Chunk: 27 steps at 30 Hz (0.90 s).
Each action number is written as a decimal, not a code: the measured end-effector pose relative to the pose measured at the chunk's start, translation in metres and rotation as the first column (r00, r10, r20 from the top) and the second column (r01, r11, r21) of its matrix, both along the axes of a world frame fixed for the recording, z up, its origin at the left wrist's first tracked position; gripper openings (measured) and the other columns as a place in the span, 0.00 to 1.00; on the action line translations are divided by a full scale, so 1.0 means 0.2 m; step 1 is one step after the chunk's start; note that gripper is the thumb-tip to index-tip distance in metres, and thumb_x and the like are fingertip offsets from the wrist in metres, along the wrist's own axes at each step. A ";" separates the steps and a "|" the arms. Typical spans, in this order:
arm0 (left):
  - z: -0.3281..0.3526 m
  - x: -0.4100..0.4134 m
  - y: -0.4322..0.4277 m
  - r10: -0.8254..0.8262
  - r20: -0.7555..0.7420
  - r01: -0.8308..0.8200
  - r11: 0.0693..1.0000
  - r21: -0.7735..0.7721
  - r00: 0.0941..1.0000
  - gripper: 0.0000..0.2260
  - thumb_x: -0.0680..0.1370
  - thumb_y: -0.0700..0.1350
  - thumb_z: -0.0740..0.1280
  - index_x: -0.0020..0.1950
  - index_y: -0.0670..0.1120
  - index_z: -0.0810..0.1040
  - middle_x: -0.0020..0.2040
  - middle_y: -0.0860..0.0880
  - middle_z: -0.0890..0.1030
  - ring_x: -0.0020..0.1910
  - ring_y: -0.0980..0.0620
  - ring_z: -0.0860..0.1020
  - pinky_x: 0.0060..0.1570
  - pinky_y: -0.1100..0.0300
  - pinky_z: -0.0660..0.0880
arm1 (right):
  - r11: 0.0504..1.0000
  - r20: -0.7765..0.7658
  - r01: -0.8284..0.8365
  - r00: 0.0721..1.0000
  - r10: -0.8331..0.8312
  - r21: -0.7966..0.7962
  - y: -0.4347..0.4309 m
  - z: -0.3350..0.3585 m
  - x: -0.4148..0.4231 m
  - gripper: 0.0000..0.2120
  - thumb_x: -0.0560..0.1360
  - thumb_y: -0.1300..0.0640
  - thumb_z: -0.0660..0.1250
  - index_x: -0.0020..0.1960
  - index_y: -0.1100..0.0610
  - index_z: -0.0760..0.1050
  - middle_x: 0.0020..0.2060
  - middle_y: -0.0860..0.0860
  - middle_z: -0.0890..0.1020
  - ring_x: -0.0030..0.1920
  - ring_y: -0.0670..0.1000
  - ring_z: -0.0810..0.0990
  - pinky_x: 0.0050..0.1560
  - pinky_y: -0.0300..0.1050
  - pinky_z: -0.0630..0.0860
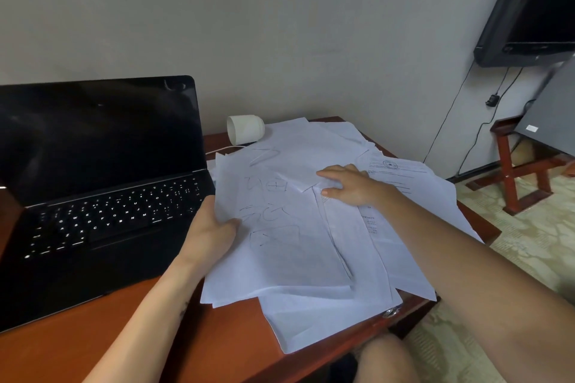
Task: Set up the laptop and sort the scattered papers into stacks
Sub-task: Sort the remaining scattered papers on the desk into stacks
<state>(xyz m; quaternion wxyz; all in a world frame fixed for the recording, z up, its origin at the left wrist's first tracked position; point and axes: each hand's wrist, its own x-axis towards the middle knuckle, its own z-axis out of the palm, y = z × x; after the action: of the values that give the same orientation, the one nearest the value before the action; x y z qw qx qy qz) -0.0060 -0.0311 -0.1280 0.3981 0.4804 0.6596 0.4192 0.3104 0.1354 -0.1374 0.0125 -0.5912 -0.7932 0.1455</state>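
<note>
An open black laptop point(93, 190) stands on the left of the reddish wooden desk point(193, 339), its screen dark and its keys lit. Right of it lies a loose heap of white papers point(311, 252), some with pen scribbles, one printed sheet point(401, 171) at the far right. My left hand point(211, 227) grips the left edge of the top sheets, thumb on top. Flat on the papers near the heap's middle, my right hand point(348, 183) presses with straight fingers.
A white cup-like object point(245, 129) lies on its side behind the papers, with a white cable beside it. A wall-mounted screen point(529, 9) hangs at the upper right. A red wooden stand point(522, 171) sits on the patterned floor past the desk's right edge.
</note>
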 end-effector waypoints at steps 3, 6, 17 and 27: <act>0.01 -0.04 0.01 0.021 -0.019 -0.021 1.000 0.016 1.000 0.16 0.80 0.37 0.67 0.65 0.51 0.74 0.55 0.51 0.82 0.53 0.51 0.82 0.45 0.56 0.79 | 0.994 -0.076 -0.012 0.997 0.020 0.107 -0.02 -0.04 -0.02 0.23 0.82 0.42 0.61 0.76 0.40 0.65 0.75 0.38 0.65 0.75 0.49 0.57 0.72 0.50 0.53; 0.03 -0.06 0.01 0.021 -0.045 -0.020 0.999 0.025 0.999 0.15 0.80 0.34 0.66 0.56 0.54 0.76 0.50 0.51 0.84 0.48 0.52 0.83 0.41 0.58 0.79 | 0.937 -0.142 0.008 0.989 0.045 0.349 -0.09 -0.13 -0.04 0.17 0.84 0.48 0.59 0.72 0.45 0.73 0.69 0.42 0.73 0.69 0.52 0.66 0.66 0.49 0.60; 0.06 -0.04 -0.02 0.007 -0.066 -0.004 0.999 0.038 0.998 0.16 0.80 0.32 0.65 0.48 0.55 0.74 0.47 0.51 0.83 0.47 0.50 0.82 0.39 0.58 0.77 | 0.714 -0.012 0.039 0.999 -0.043 0.699 -0.15 -0.19 -0.08 0.15 0.67 0.73 0.75 0.46 0.57 0.78 0.36 0.52 0.80 0.39 0.56 0.77 0.36 0.45 0.70; 0.09 -0.03 -0.04 -0.064 -0.033 0.065 0.998 0.010 0.997 0.17 0.77 0.30 0.64 0.48 0.51 0.83 0.41 0.51 0.87 0.41 0.50 0.86 0.38 0.58 0.81 | 0.554 -0.138 0.248 0.963 -0.234 0.795 -0.22 -0.12 -0.08 0.08 0.77 0.66 0.69 0.42 0.58 0.74 0.35 0.54 0.78 0.37 0.59 0.77 0.38 0.52 0.74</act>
<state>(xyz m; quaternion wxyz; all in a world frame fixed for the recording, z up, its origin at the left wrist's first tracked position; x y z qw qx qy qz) -0.0118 -0.0391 -0.1094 0.3978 0.5104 0.6480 0.4017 0.2950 0.0909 -0.1606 0.3045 -0.6226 -0.6840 -0.2275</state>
